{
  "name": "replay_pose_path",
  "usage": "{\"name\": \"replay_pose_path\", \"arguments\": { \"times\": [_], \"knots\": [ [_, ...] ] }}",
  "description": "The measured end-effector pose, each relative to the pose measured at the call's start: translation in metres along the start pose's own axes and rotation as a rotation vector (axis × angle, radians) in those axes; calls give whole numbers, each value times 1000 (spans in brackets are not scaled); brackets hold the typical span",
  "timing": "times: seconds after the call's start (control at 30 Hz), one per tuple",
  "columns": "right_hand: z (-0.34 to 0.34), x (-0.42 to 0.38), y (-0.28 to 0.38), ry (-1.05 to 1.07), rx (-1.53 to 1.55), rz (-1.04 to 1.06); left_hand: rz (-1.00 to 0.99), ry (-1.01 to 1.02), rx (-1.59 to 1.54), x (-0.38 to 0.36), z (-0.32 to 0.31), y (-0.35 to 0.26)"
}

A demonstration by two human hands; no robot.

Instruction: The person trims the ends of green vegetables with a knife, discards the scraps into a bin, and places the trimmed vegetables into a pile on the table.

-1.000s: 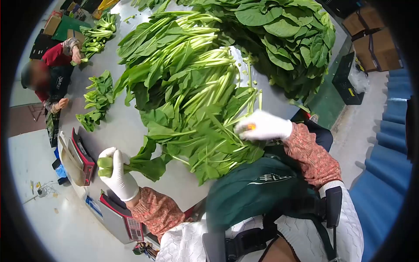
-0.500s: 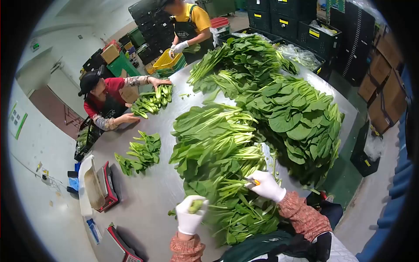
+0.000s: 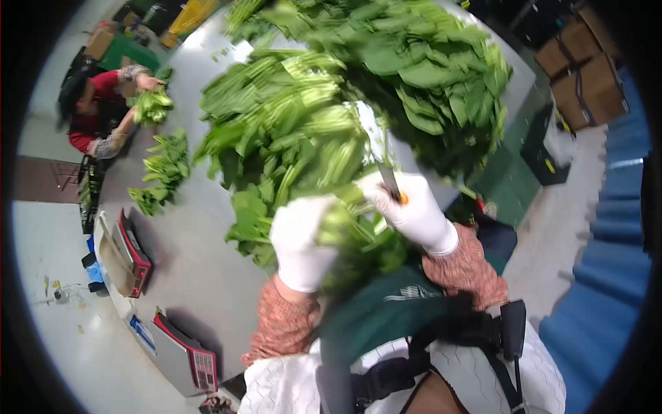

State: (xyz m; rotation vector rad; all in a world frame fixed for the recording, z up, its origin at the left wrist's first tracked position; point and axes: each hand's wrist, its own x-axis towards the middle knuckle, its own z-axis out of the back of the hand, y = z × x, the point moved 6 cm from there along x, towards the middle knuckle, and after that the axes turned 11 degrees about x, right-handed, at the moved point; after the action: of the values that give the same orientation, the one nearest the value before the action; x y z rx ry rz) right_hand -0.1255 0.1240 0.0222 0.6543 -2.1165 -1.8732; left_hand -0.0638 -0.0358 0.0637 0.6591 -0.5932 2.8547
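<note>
My left hand (image 3: 303,241), in a white glove, is closed round a bunch of leafy greens (image 3: 336,224) close to my body. My right hand (image 3: 408,210), also gloved, is closed on a knife (image 3: 392,183) with an orange part on its handle; its blade points up and away from me. The right fingers also touch stems of the bunch. Just beyond my hands lies a large heap of leafy greens (image 3: 276,131) with pale stems. Motion blurs the bunch, so its cut ends cannot be made out.
A second heap of greens (image 3: 434,69) lies at the far right of the metal table (image 3: 214,255). Two red-edged scales (image 3: 131,255) stand at the left. A co-worker (image 3: 96,110) handles greens across the table. Cardboard boxes (image 3: 589,90) are at the right.
The view has tilted down and shifted. My two hands have come together near my body. The left hand holds a larger bunch, and the knife now points upward.
</note>
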Motion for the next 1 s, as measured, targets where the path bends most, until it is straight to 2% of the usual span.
{"name": "replay_pose_path", "arguments": {
  "times": [0.07, 0.1, 0.2, 0.23, 0.27, 0.33, 0.37, 0.4, 0.43, 0.47, 0.53, 0.6, 0.7, 0.73, 0.83, 0.93, 0.97, 1.0],
  "knots": [
    [4, -4, -7, -127, -113, 306, 66, -41, -82, -4, -4, 7],
    [7, -7, -14, -153, -259, 347, 72, -23, -70, -6, -8, 6],
    [6, -15, -15, -126, -443, 393, 58, -1, -41, 3, -10, 0],
    [3, -16, -7, -105, -479, 312, 31, 41, -22, 5, -11, -6],
    [3, -17, -6, -129, -517, 334, 5, 60, 6, 9, -9, -11],
    [9, -16, -18, -118, -540, 298, -24, -8, -27, 8, -7, -17],
    [10, -13, -15, -115, -472, 356, -40, -32, -69, 9, -2, -19],
    [22, -10, -37, -180, -598, 346, -55, -52, -112, 10, 2, -20],
    [36, -7, -57, -269, -420, 310, -39, -66, -133, 10, 7, -19],
    [61, -2, -86, -288, -661, 113, -16, -62, -169, 6, 11, -17],
    [80, -11, -101, -296, -275, 147, 6, -190, -186, 0, 19, -7],
    [56, -24, -55, -275, -167, -68, 77, -213, -391, -3, 32, 5],
    [45, -18, -50, -235, -122, -18, 184, -205, -717, -15, 46, 23],
    [40, -15, -45, -231, -112, 5, 80, -309, -732, -17, 61, 26],
    [19, -5, -34, -193, -129, 5, 98, -309, -1211, -35, 85, 49],
    [4, 0, -38, -113, -141, -30, 73, -461, -1638, -61, 85, 83],
    [8, 7, -52, -98, -95, 69, 148, -453, -1771, -68, 84, 94],
    [9, 8, -57, -96, -136, 30, 151, -520, -1858, -72, 86, 104]
  ]
}}
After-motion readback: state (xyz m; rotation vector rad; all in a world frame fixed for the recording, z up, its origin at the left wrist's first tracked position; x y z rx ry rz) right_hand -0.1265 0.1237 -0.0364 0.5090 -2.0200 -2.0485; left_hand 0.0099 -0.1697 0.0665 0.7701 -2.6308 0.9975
